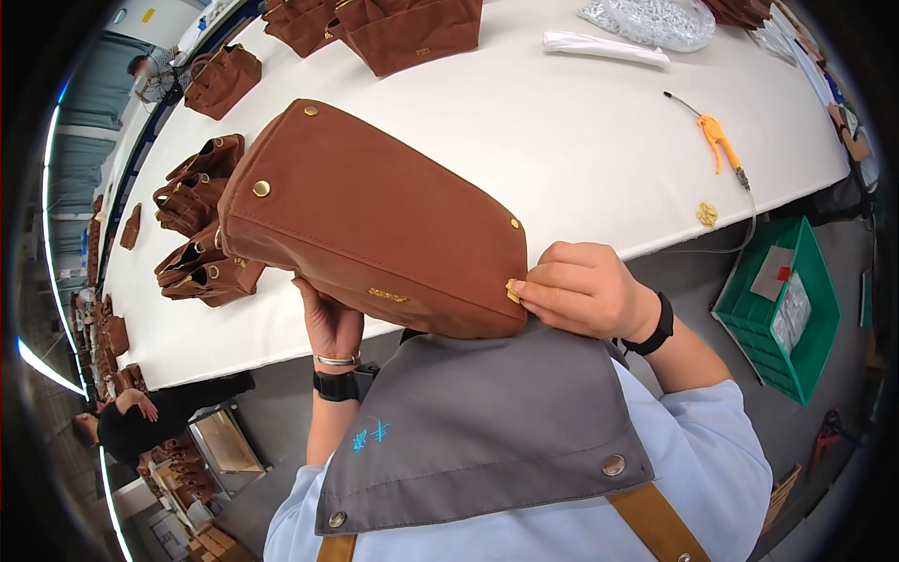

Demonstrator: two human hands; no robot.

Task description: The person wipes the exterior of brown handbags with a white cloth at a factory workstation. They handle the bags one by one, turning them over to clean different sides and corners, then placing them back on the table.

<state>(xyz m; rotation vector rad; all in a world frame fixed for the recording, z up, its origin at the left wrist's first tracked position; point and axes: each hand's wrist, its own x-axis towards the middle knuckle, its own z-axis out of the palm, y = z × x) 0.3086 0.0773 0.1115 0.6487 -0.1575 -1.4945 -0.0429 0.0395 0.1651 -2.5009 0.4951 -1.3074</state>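
Note:
A brown handbag [375,215] lies tipped in front of me with its flat base showing. Gold studs [262,188] mark the base corners, and small gold lettering sits on its near side. My left hand [330,323] holds the bag from below at that side; some of its fingers are hidden behind the bag. At the bag's right end, my right hand [582,288] pinches a small yellow cloth [513,291] and presses it to the near corner. Whether a stud lies under the cloth is hidden.
On the white table [562,131] stand several more brown handbags [201,267] at left and back. An orange air blow gun [714,140] with a hose, a crumpled yellow piece [707,214], a white roll [604,49] and a plastic bag [655,21] lie right. A green crate [815,323] sits below.

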